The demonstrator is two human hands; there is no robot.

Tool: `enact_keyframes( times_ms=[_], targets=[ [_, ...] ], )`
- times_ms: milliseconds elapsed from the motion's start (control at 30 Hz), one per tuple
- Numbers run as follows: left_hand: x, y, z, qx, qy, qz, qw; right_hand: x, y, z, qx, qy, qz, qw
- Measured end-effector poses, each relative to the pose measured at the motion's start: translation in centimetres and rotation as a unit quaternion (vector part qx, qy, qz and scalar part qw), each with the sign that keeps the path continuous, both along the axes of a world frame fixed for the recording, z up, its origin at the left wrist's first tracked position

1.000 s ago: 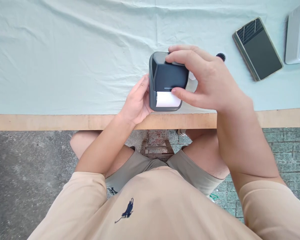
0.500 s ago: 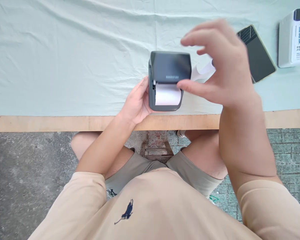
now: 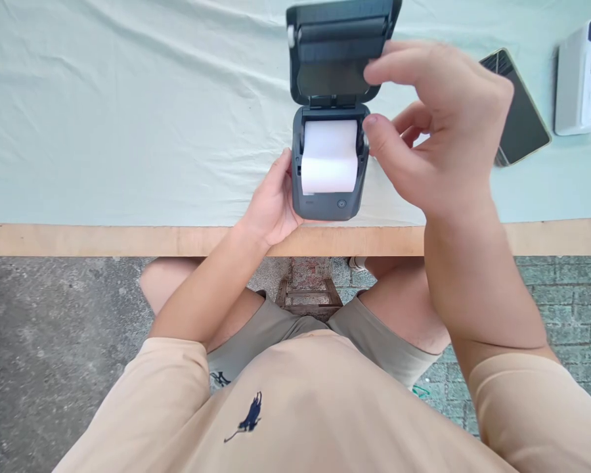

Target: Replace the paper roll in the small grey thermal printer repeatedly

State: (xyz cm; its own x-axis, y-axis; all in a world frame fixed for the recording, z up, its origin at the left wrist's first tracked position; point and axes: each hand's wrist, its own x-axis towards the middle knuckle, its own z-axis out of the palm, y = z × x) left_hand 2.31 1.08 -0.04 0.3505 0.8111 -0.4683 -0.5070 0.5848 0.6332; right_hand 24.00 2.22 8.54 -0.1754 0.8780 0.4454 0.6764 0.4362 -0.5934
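A dark grey label printer (image 3: 328, 207) is held near the table's front edge, its hinged lid (image 3: 342, 79) swung up and back. Inside the open bay lies a roll of white paper (image 3: 329, 157), with a power button on the front panel below it. My left hand (image 3: 273, 203) grips the printer's left side, its fingers partly hidden beneath. At the right, my right hand (image 3: 438, 121) has thumb and index finger apart. The index fingertip overlaps the lid's right edge, and the thumb tip is by the bay's right side; whether they touch I cannot tell.
A smartphone (image 3: 522, 118) lies on the pale cloth to the right, partly behind my right hand. Farther right stands a white box (image 3: 571, 85) with printed blue characters. The table's wooden edge (image 3: 103, 240) runs in front of my lap.
The printer's lid has gone from nearly closed to fully raised, exposing the paper roll. My right hand has shifted slightly, its thumb now higher by the bay. My left hand keeps its hold.
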Motion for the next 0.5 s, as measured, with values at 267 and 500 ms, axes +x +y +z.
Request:
enact_keyframes(
  times_ms=[267, 500],
  targets=[
    [-0.4, -0.9, 0.5, 0.047, 0.004, -0.027, 0.999, -0.1, 0.2, 1.3, -0.028, -0.135, -0.041, 0.990],
    [0.0, -1.2, 0.9, 0.089, 0.013, -0.042, 0.995, -1.5, 0.0, 3.1, -0.179, -0.357, -0.017, 0.917]
  ],
)
